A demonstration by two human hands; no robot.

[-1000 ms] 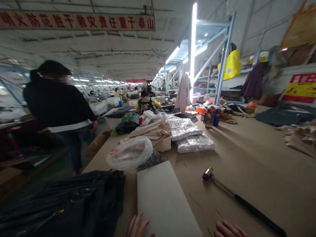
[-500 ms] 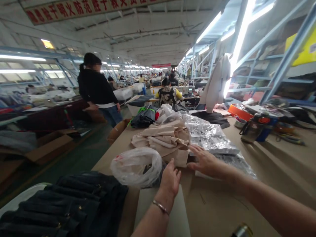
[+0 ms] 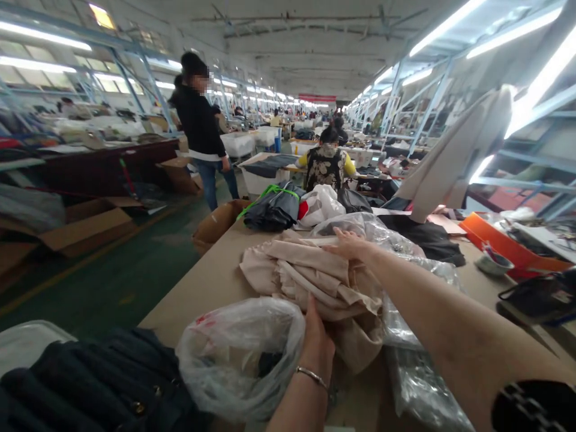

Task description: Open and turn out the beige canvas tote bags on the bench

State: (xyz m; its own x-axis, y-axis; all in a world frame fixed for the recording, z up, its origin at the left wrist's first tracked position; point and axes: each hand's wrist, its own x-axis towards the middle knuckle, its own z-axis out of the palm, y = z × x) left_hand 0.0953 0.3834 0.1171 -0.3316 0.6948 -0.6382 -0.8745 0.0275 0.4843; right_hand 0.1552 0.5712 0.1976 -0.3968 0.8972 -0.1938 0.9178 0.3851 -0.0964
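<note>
A heap of beige cloth pieces (image 3: 310,276) lies on the long brown table (image 3: 211,282). My left hand (image 3: 317,336), with a bracelet on the wrist, presses against the near edge of the heap, fingers tucked into the cloth. My right hand (image 3: 348,245) rests palm down on the top far side of the heap, fingers stretched out. A crumpled clear plastic bag (image 3: 238,354) sits just left of my left hand. Clear-wrapped packets (image 3: 396,246) lie to the right of the cloth under my right forearm.
Dark garments (image 3: 90,384) are piled at the near left. A dark bundle tied with green string (image 3: 272,207) and a white bag lie beyond the cloth. A person in black (image 3: 200,129) walks the aisle; another sits at the table's far end. An orange tray (image 3: 504,243) stands right.
I have leaned forward along the table. Both hands moved from its near end onto the beige cloth heap. The person in black walked further down the aisle.
</note>
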